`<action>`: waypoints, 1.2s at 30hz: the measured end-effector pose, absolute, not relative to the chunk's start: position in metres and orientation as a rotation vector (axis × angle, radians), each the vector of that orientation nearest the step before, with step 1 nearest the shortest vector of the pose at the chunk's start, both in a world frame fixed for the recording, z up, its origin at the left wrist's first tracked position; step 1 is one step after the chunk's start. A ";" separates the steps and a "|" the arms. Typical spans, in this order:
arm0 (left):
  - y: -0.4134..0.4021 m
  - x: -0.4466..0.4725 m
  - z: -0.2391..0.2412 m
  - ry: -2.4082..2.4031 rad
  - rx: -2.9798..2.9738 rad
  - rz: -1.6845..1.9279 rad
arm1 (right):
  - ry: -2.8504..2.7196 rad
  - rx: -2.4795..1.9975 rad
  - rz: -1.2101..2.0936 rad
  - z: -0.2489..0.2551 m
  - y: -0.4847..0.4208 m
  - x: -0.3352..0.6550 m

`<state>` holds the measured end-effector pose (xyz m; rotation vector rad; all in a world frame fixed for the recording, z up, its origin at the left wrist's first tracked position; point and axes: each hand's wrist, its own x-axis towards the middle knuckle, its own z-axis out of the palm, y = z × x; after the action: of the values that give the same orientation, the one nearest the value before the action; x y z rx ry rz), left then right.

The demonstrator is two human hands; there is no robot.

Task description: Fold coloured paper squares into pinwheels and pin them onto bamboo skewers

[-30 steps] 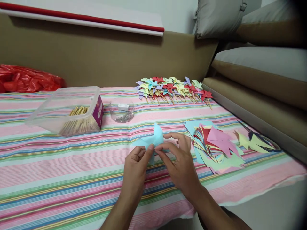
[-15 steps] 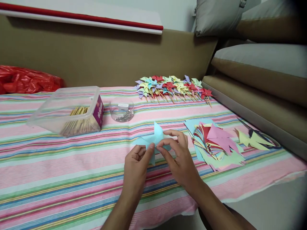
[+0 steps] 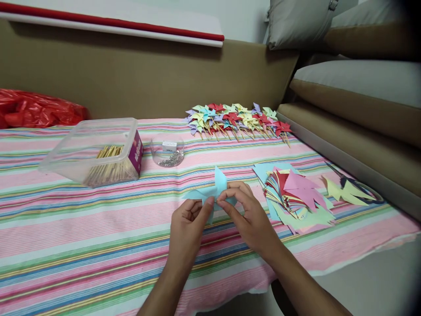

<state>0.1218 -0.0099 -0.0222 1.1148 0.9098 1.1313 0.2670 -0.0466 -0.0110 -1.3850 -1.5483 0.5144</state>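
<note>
1. Spread out before me is a striped cloth [image 3: 98, 237], and both my forearms cross its near edge, slanting inward until my hands almost meet.
2. Left of my hands and farther back sits a clear rectangular box [image 3: 74, 170] with a purple label on its right end; it holds many thin wooden sticks [image 3: 110, 169], bunched toward that labelled end.
3. My left hand [image 3: 187, 221] comes up with its back toward me, the fingers curled in and the thumb laid along the paper, clamping it.
4. My right hand [image 3: 246, 210] leans in from the other side, thumb and forefinger brought tip to tip at the paper's centre; they pinch a tiny piece [image 3: 215, 200], too small for me to make out.
5. The light-blue paper pinwheel [image 3: 210, 192] is between my two hands, above the cloth, one blade pointing up and another out to the left.
6. Just right of the rectangular box stands a clear round tub [image 3: 156, 153].
7. In that tub a small white box [image 3: 169, 146] sits behind a heap of little silvery pieces [image 3: 172, 159].
</note>
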 end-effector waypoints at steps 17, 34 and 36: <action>-0.013 0.122 -0.029 0.882 1.302 1.139 | -1.450 -1.304 0.726 -0.007 -0.047 0.275; -0.014 0.122 -0.026 0.888 1.322 1.135 | -1.130 -1.216 0.979 -0.013 -0.047 0.274; -0.013 0.122 -0.027 0.880 1.322 1.137 | -1.089 -1.197 1.037 -0.013 -0.047 0.273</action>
<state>0.1223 -0.0131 -0.0265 1.3218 0.8797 1.1371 0.2734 -0.0473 -0.0128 -1.1973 -1.0886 1.0366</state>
